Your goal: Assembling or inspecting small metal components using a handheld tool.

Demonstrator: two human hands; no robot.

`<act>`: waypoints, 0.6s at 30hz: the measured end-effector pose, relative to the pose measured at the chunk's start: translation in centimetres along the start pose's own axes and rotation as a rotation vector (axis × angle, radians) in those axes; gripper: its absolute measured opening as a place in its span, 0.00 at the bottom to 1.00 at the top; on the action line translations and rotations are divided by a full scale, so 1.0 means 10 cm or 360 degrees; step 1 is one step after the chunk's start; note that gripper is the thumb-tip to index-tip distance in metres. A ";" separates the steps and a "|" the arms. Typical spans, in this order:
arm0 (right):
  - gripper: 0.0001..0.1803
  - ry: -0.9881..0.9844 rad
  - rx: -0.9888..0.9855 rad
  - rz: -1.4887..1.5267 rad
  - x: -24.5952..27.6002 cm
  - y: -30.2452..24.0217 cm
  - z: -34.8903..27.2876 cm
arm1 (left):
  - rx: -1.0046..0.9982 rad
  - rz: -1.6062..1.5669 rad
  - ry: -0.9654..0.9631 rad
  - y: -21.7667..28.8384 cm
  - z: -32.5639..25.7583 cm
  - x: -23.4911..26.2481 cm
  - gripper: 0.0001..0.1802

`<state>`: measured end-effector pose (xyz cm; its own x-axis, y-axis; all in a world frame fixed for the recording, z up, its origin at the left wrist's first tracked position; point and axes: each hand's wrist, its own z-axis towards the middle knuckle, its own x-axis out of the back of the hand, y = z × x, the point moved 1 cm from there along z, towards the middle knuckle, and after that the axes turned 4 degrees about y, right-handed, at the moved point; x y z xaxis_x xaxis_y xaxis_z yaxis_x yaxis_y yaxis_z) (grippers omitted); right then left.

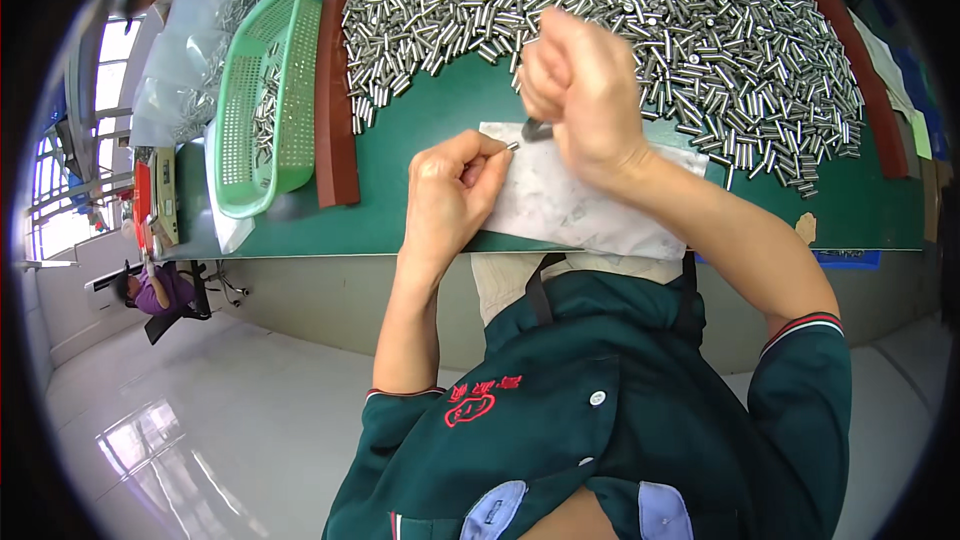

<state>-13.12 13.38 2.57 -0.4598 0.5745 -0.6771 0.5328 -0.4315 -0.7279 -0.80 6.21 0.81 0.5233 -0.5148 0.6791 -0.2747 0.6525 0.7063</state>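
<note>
A small metal pin (513, 146) is pinched between the thumb and forefinger of my left hand (450, 185), just over the left side of a white cloth (570, 195). My right hand (585, 80) is raised above the cloth, its fingers curled closed. Below that fist shows a dark grey piece (537, 130); whether the fist holds it I cannot tell, and the inside of the fist is hidden. Beyond both hands a large heap of shiny metal pins (450, 0) spreads over the green tabletop (400, 155).
A green plastic basket (232, 130) with some pins stands on the left, beside clear bags (180, 70) of metal parts. Reddish-brown rails (337, 90) flank the heap. A small tan scrap (806, 228) lies near the front edge. A person in purple (165, 290) sits far left.
</note>
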 end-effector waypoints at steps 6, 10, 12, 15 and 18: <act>0.18 -0.0041 0.0087 0.0091 0.10 -0.21 0.11 | 0.0190 -0.0259 0.0007 0.01 0.03 0.06 0.02; 0.18 -0.0048 0.0023 0.0128 0.15 -0.19 0.11 | 0.0658 -0.1821 -0.0141 -0.10 0.08 0.16 0.03; 0.19 -0.0100 0.0004 0.0130 0.15 -0.19 0.10 | 0.0736 -0.2289 -0.0252 -0.16 0.12 0.18 0.04; 0.20 -0.0067 0.0001 0.0233 0.15 -0.17 0.10 | 0.0847 -0.2254 -0.0260 -0.23 0.16 0.16 0.11; 0.20 -0.0061 -0.0024 0.0202 0.15 -0.16 0.11 | 0.0881 -0.2247 -0.0246 -0.26 0.17 0.16 0.10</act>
<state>-15.48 14.19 2.59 -0.4147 0.4888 -0.7675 0.5990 -0.4883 -0.6346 -0.59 2.75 0.44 0.5308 -0.5933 -0.6051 0.0856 -0.6729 0.7348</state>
